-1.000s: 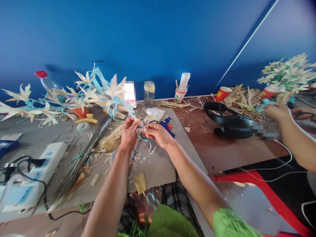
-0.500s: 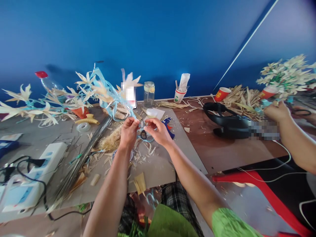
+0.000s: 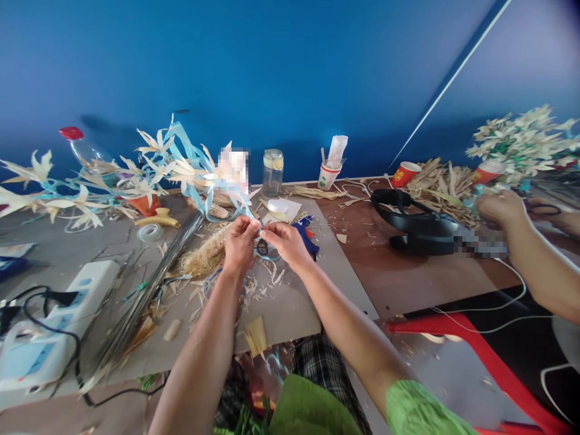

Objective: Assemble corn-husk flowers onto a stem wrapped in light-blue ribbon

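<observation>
Blue wall behind, littered surface before it: at left, pale husk flowers; from them a blue-wrapped stem slants down rightward into the pinch of the left hand, nearer the flowers. Just beside, the right hand pinches the stem's lower end.

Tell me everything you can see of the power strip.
The power strip is long, white and plastic-looking, with blue panels along its top. It lies slanted on the grey work surface, at the picture's left, its nearer end reaching the edge of view. A black plug sits at its left side, apparently plugged in, and a black cord crosses over it. Its socket holes are too small to make out.
</observation>
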The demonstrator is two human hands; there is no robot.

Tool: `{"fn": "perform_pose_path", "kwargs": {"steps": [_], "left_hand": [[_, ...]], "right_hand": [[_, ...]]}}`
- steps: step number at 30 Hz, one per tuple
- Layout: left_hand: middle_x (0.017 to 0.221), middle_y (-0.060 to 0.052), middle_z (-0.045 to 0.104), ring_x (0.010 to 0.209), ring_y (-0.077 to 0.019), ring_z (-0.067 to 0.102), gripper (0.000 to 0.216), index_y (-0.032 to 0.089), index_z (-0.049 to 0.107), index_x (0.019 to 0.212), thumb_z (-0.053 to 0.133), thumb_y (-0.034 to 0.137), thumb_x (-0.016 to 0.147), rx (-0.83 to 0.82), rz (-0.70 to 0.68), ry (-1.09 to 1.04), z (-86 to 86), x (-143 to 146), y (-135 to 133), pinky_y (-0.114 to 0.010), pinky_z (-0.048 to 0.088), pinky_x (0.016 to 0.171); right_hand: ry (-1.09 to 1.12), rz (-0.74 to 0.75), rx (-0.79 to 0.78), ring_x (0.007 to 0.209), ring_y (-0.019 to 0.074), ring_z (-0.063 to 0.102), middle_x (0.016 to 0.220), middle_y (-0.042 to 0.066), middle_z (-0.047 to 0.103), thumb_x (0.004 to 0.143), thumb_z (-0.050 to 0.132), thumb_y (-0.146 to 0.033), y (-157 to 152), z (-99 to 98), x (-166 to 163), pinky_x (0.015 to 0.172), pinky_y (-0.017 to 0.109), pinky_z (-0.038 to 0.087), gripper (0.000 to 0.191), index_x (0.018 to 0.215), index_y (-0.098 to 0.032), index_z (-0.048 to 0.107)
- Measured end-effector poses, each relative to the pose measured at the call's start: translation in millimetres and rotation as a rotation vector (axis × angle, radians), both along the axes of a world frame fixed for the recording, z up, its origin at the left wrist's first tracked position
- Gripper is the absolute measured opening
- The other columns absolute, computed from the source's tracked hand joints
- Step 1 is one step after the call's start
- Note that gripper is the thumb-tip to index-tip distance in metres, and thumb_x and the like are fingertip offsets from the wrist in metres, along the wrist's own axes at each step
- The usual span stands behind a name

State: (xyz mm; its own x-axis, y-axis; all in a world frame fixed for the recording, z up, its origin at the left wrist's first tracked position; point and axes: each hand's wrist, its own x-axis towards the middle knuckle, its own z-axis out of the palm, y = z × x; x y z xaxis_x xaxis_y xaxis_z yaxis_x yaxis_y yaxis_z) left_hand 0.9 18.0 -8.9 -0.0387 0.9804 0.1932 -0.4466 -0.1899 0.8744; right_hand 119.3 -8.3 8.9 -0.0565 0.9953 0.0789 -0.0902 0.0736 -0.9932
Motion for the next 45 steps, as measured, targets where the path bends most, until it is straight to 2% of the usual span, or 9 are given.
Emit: {"fn": "perform_pose_path", "kwargs": {"steps": [7,15,21,25,29,34,37,40,45], "left_hand": [[0.064,0.006,0.054,0.055,-0.0059,0.049,0.023,0.018,0.054,0.069,0.074,0.028,0.067,-0.014,-0.104,-0.063,3.9,4,-4,-0.020,0.041,0.056],[0.066,0.002,0.057,0.054,-0.0081,0.053,0.026,0.017,0.054,0.069,0.076,0.031,0.066,-0.049,-0.274,-0.089,12.6,-3,-8,-0.022,0.043,0.052],[0.068,0.001,0.058,0.055,-0.0069,0.051,0.022,0.016,0.058,0.069,0.077,0.027,0.064,-0.069,-0.242,-0.093,11.8,-6,-6,-0.020,0.041,0.051],[0.067,0.002,0.058,0.053,-0.0055,0.048,0.020,0.016,0.059,0.069,0.076,0.024,0.064,-0.077,-0.221,-0.075,11.1,-7,-4,-0.018,0.039,0.050],[0.063,0.003,0.056,0.053,-0.0053,0.048,0.018,0.015,0.062,0.070,0.076,0.024,0.064,-0.073,-0.229,-0.064,12.2,-7,-3,-0.019,0.039,0.050],[0.066,0.002,0.057,0.052,-0.0045,0.045,0.017,0.016,0.062,0.069,0.076,0.024,0.064,-0.047,-0.160,-0.029,11.9,-8,-3,-0.018,0.039,0.050],[0.064,0.003,0.056,0.051,-0.0039,0.045,0.017,0.015,0.062,0.069,0.076,0.024,0.063,-0.045,-0.152,-0.010,11.7,-8,-2,-0.018,0.038,0.049],[0.062,0.003,0.055,0.053,-0.0055,0.048,0.018,0.015,0.063,0.071,0.076,0.025,0.063,-0.064,-0.145,0.033,11.5,-8,-3,-0.018,0.038,0.050],[0.063,0.002,0.056,0.055,-0.0069,0.051,0.020,0.015,0.063,0.073,0.076,0.027,0.064,-0.067,-0.161,0.047,8.5,-8,-2,-0.019,0.041,0.052]], "right_hand": [[0.165,0.047,-0.089,0.055,0.0075,0.038,0.056,-0.005,0.049,0.059,0.075,-0.039,0,0.5,0,0.056,0.024,0.028,0.028,0.064,-0.015,0.060],[0.300,0.295,-0.187,0.053,0.0069,0.043,0.061,-0.002,0.056,0.060,0.078,-0.035,1,0.8,11,0.054,0.024,0.030,0.026,0.065,-0.014,0.062],[0.481,0.435,-0.285,0.050,0.0049,0.038,0.059,-0.005,0.048,0.061,0.079,-0.028,0,3.3,13,0.052,0.023,0.027,0.026,0.067,-0.015,0.058],[0.469,0.392,-0.305,0.050,0.0051,0.037,0.058,-0.005,0.049,0.058,0.081,-0.028,0,2.5,11,0.052,0.023,0.026,0.029,0.066,-0.015,0.056],[0.356,0.281,-0.243,0.051,0.0067,0.039,0.056,-0.004,0.051,0.056,0.080,-0.034,2,0.5,10,0.052,0.023,0.026,0.031,0.066,-0.016,0.058],[0.212,0.154,-0.136,0.056,0.0081,0.043,0.062,-0.003,0.056,0.060,0.076,-0.040,5,-2.2,12,0.057,0.024,0.030,0.030,0.071,-0.016,0.062],[0.150,0.146,-0.114,0.057,0.0083,0.043,0.064,-0.003,0.057,0.063,0.073,-0.043,6,-2.8,12,0.058,0.024,0.030,0.031,0.071,-0.016,0.062],[0.132,0.129,-0.110,0.055,0.0078,0.040,0.059,-0.004,0.053,0.060,0.076,-0.040,4,-1.2,11,0.057,0.024,0.029,0.030,0.064,-0.015,0.059],[0.214,0.173,-0.180,0.053,0.0072,0.040,0.056,-0.004,0.053,0.057,0.078,-0.034,3,-0.1,11,0.055,0.024,0.029,0.027,0.062,-0.015,0.060]]}}
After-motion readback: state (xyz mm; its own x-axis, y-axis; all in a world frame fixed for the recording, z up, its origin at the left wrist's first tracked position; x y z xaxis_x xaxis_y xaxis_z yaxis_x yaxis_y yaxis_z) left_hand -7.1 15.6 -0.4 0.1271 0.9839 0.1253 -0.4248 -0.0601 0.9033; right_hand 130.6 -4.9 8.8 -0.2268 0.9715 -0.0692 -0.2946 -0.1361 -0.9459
